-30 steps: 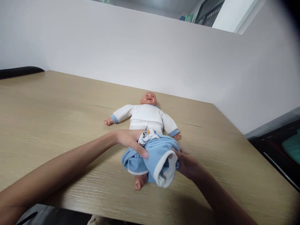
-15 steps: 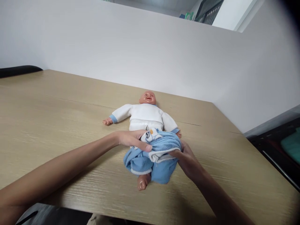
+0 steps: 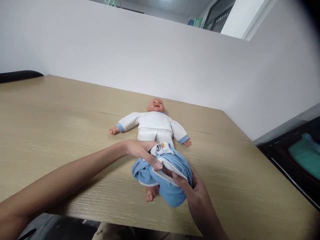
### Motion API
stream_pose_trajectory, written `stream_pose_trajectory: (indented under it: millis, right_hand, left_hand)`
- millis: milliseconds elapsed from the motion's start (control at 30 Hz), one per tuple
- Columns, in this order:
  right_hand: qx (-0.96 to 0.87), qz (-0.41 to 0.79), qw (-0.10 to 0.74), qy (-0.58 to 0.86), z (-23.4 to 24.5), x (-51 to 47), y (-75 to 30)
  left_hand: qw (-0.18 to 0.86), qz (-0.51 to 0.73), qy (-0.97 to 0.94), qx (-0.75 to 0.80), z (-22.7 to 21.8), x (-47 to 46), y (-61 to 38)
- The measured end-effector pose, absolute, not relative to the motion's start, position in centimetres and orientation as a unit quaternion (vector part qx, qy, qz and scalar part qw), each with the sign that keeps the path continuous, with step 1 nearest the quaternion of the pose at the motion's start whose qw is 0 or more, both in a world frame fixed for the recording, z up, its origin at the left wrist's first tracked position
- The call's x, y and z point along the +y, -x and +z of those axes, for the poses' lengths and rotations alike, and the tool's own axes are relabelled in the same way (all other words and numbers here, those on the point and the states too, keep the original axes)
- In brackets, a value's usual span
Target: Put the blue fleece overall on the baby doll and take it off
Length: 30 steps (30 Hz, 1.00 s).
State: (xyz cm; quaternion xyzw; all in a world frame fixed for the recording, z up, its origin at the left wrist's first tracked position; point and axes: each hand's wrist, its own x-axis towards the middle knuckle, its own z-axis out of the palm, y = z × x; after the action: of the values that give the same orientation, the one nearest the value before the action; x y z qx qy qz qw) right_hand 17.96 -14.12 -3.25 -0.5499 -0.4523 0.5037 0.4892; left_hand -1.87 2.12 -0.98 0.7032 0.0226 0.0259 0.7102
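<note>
Wood-grain tabletop (image 3: 75, 100), pale and broad, stretches under a baby doll (image 3: 155, 120) that lies on its back, with a plain white wall (image 3: 150, 56) rising beyond its head. Bald and open-mouthed, the doll wears a white long-sleeved top with blue cuffs, its arms out to both sides. Blue fleece trousers (image 3: 172, 195) with white trim are bunched around the doll's lower legs, and one bare foot (image 3: 150, 193) shows below a white-edged cuff. On the bunched cloth, nearest the doll's waist, sits a white patch (image 3: 162, 149) with a cartoon design. Both of the person's hands grip the trousers. At the doll's knees, the left hand (image 3: 142, 151) presses its thumb on the white trim; its other fingers are mostly hidden, so their spread cannot be told. Opposite, the right hand (image 3: 196, 188) pinches the rim of an opening, thumb on top, with its remaining fingers largely out of sight behind the cloth. Well to the right of the doll stands a black rack (image 3: 275, 155) bearing something green (image 3: 303, 155).
</note>
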Motion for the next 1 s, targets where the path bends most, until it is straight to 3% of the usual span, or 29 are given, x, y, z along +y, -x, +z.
stream_pose_trajectory:
  millis: [133,267,400,600,733,900,1000]
  right_hand:
    - [-0.43,0.439,0.486,0.621,-4.0,-16.0,-16.4]
    - [-0.442,0.378,0.484,0.654,-5.3,-17.6,-14.8]
    - [-0.488,0.302,0.488,0.658,-7.3,-17.9,-15.1]
    - [-0.543,0.162,0.465,0.681,-10.5,-18.0,-17.1]
    - [-0.522,0.194,0.479,0.678,-11.4,-18.5,-17.3]
    - [-0.439,0.365,0.504,0.648,-12.4,-18.0,-16.9]
    - [-0.406,0.406,0.53,0.624,-12.0,-17.0,-16.9]
  left_hand:
    - [0.651,0.022,-0.754,0.089,0.0,0.7,1.3]
    - [0.485,0.034,-0.847,0.214,1.2,-0.6,1.2]
    - [0.333,-0.038,-0.884,0.325,2.2,-1.7,1.0]
    - [0.235,-0.105,-0.902,0.347,1.8,-3.4,0.5]
    - [0.244,-0.09,-0.908,0.33,0.4,-3.4,0.3]
    - [0.353,-0.016,-0.88,0.317,-0.2,-2.5,0.7]
    - [0.418,0.018,-0.853,0.311,0.1,-2.1,1.1]
